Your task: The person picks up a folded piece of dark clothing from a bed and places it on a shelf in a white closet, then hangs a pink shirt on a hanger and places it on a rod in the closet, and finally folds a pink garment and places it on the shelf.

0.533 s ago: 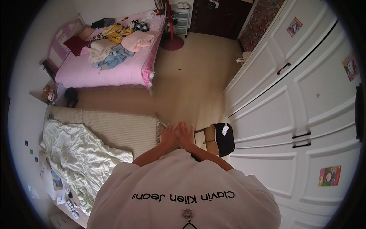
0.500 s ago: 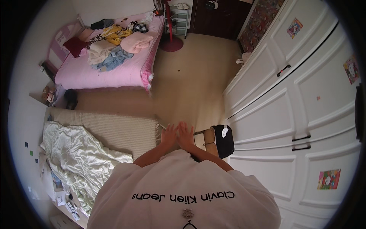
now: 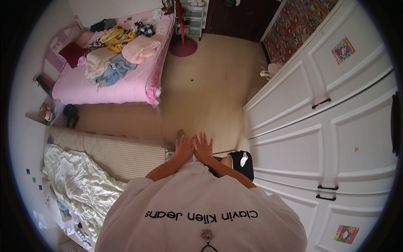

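My left hand (image 3: 184,148) and my right hand (image 3: 203,148) are held out side by side in front of my white shirt, palms down. Fingers on both are stretched and a little apart, and nothing is in them. The two hands almost meet at the thumbs; whether they touch I cannot tell. Beneath and beyond them lies the tan floor (image 3: 210,84). Nearest to my right hand is a chair with a black cloth (image 3: 243,168) and a white scrap on it. Left of my left hand is a bed with a ribbed beige cover (image 3: 113,153).
A pink bed (image 3: 126,92) heaped with clothes (image 3: 111,69) stands at the far left. Near it is a red pole stand on a round base (image 3: 184,48). White wardrobes (image 3: 289,143) line the right side. A pale shiny quilt (image 3: 79,185) lies at the near left.
The view has shifted, with the pink bed and wardrobes now lying further left or lower. My hands stay together, fingers stretched; the chair is now closer to my right forearm.
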`<state>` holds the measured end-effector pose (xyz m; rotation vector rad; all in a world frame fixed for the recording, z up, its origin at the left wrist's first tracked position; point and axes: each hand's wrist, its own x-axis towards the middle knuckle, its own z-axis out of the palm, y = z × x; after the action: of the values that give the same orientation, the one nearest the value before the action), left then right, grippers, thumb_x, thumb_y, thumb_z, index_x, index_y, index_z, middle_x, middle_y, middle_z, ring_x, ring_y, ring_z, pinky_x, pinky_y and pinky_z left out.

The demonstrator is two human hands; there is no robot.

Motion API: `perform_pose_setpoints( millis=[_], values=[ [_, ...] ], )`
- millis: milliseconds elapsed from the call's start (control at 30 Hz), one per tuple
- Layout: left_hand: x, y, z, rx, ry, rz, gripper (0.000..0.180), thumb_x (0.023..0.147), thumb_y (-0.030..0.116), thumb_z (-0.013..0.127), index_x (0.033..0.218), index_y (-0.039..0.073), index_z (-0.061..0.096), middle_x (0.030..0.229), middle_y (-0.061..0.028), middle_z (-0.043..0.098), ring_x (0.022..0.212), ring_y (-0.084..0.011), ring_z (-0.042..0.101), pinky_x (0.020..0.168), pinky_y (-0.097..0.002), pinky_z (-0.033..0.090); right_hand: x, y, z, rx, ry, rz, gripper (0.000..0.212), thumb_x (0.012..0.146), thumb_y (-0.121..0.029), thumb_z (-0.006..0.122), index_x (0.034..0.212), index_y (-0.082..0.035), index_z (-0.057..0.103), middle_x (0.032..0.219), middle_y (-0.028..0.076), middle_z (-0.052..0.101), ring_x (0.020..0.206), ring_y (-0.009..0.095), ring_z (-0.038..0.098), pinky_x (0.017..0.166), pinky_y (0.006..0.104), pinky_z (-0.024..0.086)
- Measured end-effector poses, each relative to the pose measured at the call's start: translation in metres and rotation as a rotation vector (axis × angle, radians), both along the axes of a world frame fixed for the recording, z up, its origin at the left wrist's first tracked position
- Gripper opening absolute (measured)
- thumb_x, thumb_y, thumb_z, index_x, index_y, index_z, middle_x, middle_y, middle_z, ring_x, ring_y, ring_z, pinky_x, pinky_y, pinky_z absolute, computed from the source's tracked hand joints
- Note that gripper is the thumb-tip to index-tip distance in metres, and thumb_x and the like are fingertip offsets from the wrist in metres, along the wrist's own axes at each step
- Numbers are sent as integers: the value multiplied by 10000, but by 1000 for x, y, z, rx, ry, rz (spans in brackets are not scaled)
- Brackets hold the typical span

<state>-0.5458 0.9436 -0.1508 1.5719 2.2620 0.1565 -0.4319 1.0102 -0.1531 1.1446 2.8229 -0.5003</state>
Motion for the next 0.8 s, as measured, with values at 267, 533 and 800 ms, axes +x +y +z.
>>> perform_pose_setpoints(
  millis=[267,533,800],
  values=[
    [-108,110,-2,-61,-39,-4,545,906,347,374,1429,212,303,1469,-176,271,1359,-351,258,1058,-567,238,-101,105,5,65,-7,8,587,923,-399,415,1448,-193,256,1512,155,163,1406,323,118,1069,623,104],
    [-245,192,15,-62,-40,72,613,892,407,402,1456,237,236,1501,-162,210,1390,-333,188,1072,-578,193,-237,193,17,137,37,97,612,900,-365,475,1447,-196,260,1490,177,216,1392,339,160,1057,634,123],
    [-308,218,-2,-111,-106,190,642,880,425,415,1465,278,194,1499,-149,228,1390,-325,200,1077,-576,192,-307,232,0,105,45,195,619,882,-370,495,1439,-197,285,1484,178,228,1391,337,165,1047,643,141]
  ],
)
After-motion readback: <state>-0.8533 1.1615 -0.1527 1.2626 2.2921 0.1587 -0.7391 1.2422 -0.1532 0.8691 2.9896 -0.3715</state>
